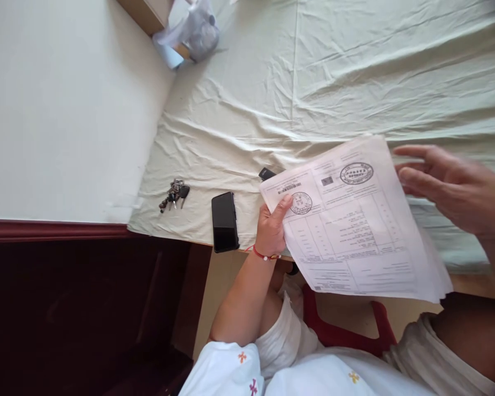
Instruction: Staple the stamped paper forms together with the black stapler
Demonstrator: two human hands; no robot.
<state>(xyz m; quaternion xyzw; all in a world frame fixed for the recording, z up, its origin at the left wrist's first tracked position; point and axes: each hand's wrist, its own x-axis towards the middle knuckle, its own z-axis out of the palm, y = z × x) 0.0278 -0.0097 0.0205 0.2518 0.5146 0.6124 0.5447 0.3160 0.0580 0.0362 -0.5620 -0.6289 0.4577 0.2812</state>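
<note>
A stack of printed papers (350,220) with two round ink stamps on its top sheet is held tilted over the table's near edge. My left hand (272,228) grips its left side, thumb on top and the other fingers underneath, out of sight. Beside the stack's upper right edge is my right hand (441,181), slightly blurred, fingers stretched and apart, holding nothing. Whether its fingertips touch the paper edge I cannot tell. A small black object (266,174) pokes out from behind the stack's upper left corner, mostly hidden.
The table wears a wrinkled pale green cloth (239,126). A black phone (225,221) and a bunch of keys (174,193) lie left of my left hand. At the back left, a plastic bag (196,36) stands by a box (148,14). A white wall (61,110) borders the left.
</note>
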